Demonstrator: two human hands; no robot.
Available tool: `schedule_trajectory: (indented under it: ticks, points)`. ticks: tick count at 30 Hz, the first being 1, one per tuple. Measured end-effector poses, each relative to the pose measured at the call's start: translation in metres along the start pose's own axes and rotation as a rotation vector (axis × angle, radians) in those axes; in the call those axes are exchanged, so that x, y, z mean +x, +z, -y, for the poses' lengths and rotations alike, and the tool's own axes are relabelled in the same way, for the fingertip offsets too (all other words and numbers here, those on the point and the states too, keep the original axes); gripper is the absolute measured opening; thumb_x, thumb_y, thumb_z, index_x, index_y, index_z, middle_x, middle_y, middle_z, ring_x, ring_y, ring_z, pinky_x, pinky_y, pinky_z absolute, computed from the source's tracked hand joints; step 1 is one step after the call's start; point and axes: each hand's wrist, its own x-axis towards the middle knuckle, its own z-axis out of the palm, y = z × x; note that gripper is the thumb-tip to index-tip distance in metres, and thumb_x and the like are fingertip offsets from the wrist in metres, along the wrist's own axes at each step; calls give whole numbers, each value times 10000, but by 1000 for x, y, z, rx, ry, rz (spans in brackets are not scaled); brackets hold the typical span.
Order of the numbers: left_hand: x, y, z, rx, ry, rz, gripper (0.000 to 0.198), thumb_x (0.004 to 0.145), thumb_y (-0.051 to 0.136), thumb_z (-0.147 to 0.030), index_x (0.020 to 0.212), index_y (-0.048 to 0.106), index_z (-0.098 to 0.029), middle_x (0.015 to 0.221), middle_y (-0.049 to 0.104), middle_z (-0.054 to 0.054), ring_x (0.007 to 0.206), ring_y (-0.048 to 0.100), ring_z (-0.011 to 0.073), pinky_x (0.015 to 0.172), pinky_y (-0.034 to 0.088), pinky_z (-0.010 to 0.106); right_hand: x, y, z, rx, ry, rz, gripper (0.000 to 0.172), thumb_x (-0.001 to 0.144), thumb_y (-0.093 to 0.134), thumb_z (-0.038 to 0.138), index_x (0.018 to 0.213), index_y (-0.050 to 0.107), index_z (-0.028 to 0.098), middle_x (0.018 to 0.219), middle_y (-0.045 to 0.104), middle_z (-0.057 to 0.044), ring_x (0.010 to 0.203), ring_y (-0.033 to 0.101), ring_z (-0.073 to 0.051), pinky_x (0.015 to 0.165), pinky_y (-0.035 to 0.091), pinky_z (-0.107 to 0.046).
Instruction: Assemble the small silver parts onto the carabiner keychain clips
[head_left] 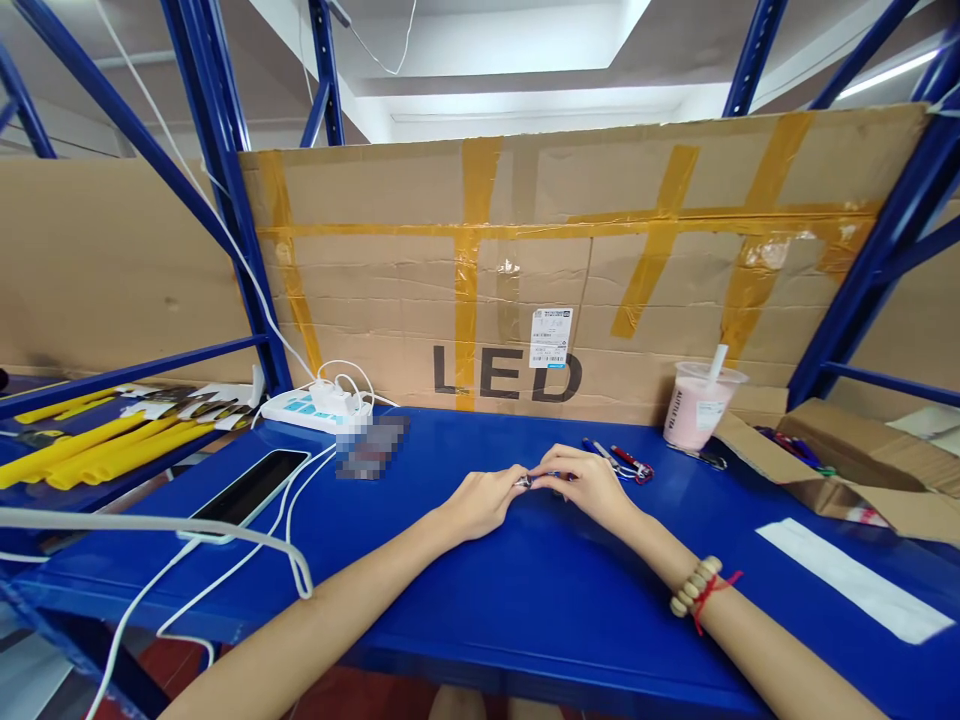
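My left hand [484,503] and my right hand [581,485] meet over the middle of the blue tabletop. Their fingertips pinch a small dark, shiny metal piece [523,482] between them. Fingers cover most of it, so its kind does not show. Just behind my right hand lie a few small items with metal rings, one red [632,463] and one blue [600,453]. A beaded bracelet [696,587] with a red string circles my right wrist.
A pink drink cup [699,405] with a straw and an open cardboard box [847,470] stand at right, near a white strip [855,578]. Left are a phone [247,492], a power strip [307,408], white cables and yellow tubes [112,450]. Taped cardboard [375,300] stands behind.
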Motion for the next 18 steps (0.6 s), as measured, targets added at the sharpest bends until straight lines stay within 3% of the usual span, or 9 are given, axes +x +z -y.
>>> schedule_trajectory:
  ticks: [7, 12, 18]
  points:
    - [-1, 3, 2, -24, -4, 9, 184, 938, 293, -249, 1026, 450, -212, 913, 637, 23, 799, 623, 173, 644, 424, 232, -1, 7, -4, 86, 52, -12, 337, 780, 547, 506, 776, 708, 211, 783, 624, -35, 509, 526, -87, 482, 430, -216]
    - [-6, 6, -1, -103, -25, 0, 199, 943, 246, -256, 935, 439, -210, 781, 609, -3, 677, 596, 152, 584, 390, 220, 0, 10, -2, 216, 146, 3, 350, 720, 596, 539, 730, 711, 207, 758, 628, -33, 452, 503, -84, 449, 424, -237]
    - [-7, 10, -2, -190, -47, 2, 120, 915, 278, -210, 907, 398, -218, 738, 574, -14, 650, 568, 147, 591, 380, 217, 0, 11, 4, 188, 229, 14, 301, 711, 626, 505, 677, 716, 220, 727, 657, -31, 564, 560, -120, 534, 420, -247]
